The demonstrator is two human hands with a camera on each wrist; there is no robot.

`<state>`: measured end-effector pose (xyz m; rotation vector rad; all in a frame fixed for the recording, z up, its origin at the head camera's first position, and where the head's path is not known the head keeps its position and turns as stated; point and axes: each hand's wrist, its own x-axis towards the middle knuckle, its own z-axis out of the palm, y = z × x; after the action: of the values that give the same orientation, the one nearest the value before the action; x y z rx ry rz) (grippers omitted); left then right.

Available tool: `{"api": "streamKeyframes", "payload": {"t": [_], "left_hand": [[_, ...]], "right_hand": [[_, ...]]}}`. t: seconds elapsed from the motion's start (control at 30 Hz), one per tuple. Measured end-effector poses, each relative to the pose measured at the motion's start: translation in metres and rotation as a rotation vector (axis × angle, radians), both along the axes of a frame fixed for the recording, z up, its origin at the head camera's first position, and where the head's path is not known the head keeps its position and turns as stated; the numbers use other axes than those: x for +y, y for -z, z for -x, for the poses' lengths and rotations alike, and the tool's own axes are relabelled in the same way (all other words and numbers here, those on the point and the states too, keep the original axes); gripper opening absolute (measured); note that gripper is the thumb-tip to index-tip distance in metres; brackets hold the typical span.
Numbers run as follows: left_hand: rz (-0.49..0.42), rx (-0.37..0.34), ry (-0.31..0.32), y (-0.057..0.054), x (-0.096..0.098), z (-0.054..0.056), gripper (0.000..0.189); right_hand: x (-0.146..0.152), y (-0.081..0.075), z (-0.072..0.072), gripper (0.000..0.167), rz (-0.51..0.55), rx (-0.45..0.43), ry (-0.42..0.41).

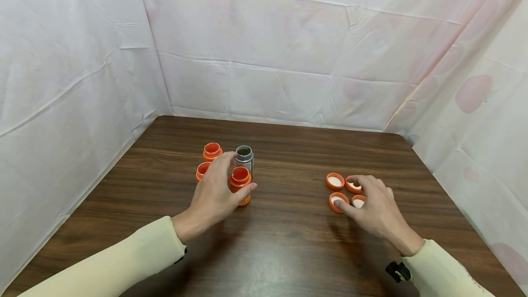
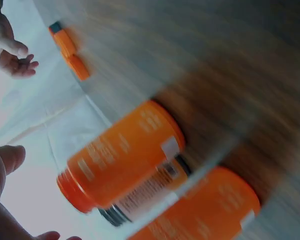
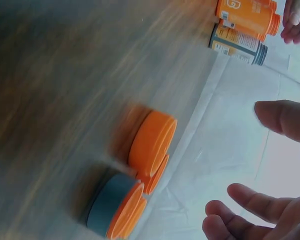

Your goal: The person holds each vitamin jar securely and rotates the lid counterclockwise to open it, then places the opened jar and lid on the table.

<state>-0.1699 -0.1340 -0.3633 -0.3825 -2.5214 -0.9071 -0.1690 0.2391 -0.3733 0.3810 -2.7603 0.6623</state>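
Note:
My left hand (image 1: 213,184) hovers over several uncapped bottles, thumb and fingers spread apart. Nearest to it stands an orange bottle (image 1: 240,188); in the left wrist view the thumb (image 2: 11,158) shows a gap from the bottle (image 2: 120,155). A grey-necked bottle (image 1: 244,156) stands behind, with orange bottles (image 1: 212,149) to its left, one partly hidden by the hand. Above a cluster of caps, my right hand (image 1: 377,207) has loosely bent, separated fingers holding nothing. Orange caps (image 3: 152,142) and a dark-sided cap (image 3: 107,210) lie with their white insides up, partly covered by that hand.
Everything stands on a dark wood-grain table (image 1: 284,233). White sheeting (image 1: 264,49) with faint pink prints rises at the back and both sides. A small black device (image 1: 398,272) sits at the right sleeve's cuff.

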Motion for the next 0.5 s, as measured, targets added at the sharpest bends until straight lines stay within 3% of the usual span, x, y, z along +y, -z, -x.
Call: {"api": "streamKeyframes", "payload": {"t": [0.17,0.33,0.5], "left_hand": [[0.076,0.015,-0.013,-0.003,-0.015,0.002,0.082],[0.155,-0.024,-0.016,-0.006,-0.031,0.003,0.091],[0.216,-0.067,-0.032,-0.006,-0.05,0.005,0.104]], "right_hand": [[0.008,-0.001,0.005,0.061,0.002,0.03,-0.009],[0.02,0.001,0.009,0.055,-0.019,0.065,-0.031],[0.033,0.003,0.013,0.055,-0.047,0.04,-0.049]]}}
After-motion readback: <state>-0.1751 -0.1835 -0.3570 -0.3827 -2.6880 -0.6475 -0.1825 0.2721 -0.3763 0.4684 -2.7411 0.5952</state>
